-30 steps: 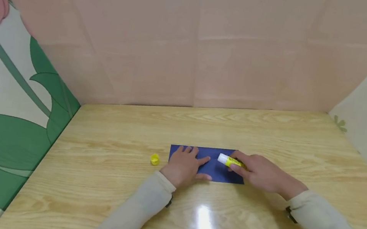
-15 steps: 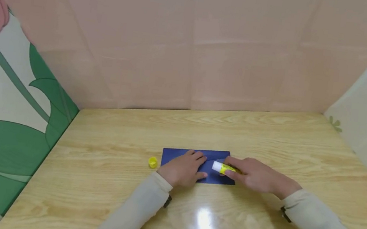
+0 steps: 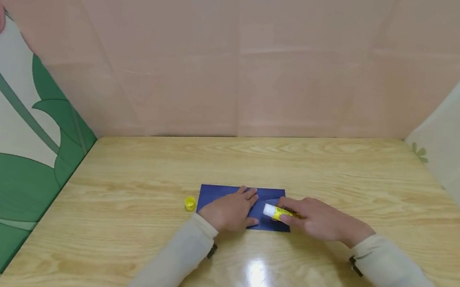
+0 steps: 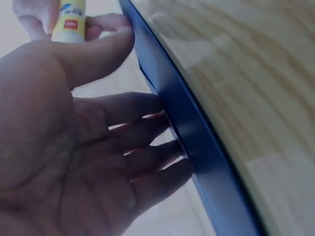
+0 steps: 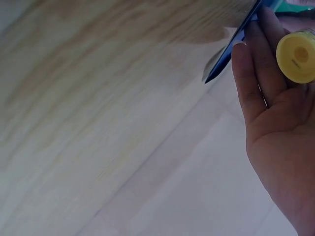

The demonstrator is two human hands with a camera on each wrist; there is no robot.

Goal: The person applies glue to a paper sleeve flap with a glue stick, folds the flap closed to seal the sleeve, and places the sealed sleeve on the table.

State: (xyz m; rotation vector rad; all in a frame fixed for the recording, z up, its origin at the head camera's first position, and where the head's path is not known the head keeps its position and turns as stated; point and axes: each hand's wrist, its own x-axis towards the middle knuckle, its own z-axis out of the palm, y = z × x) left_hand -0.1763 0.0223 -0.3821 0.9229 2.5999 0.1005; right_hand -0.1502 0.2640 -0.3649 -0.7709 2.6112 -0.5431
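Observation:
A dark blue sheet of paper (image 3: 216,192) lies on the table, a crease line showing near its right part. My left hand (image 3: 230,210) rests on it with extended fingers; in the left wrist view the fingertips of the hand (image 4: 98,142) touch the blue paper (image 4: 192,118). My right hand (image 3: 324,220) grips a yellow and white glue stick (image 3: 272,211) over the paper's right part, white end pointing left. In the right wrist view the glue stick's yellow round base (image 5: 298,56) shows beside the palm of the hand (image 5: 285,118).
A small yellow cap (image 3: 190,203) stands on the wooden table (image 3: 136,228), just left of the paper. A pink sheet (image 3: 180,59) hangs behind the table. Panels with plant and flower pictures flank it on both sides.
The paper and both hands appear further left, partly as the head view has shifted. The left hand's spread fingers have drawn closer together, and the glue stick is nearer to that hand.

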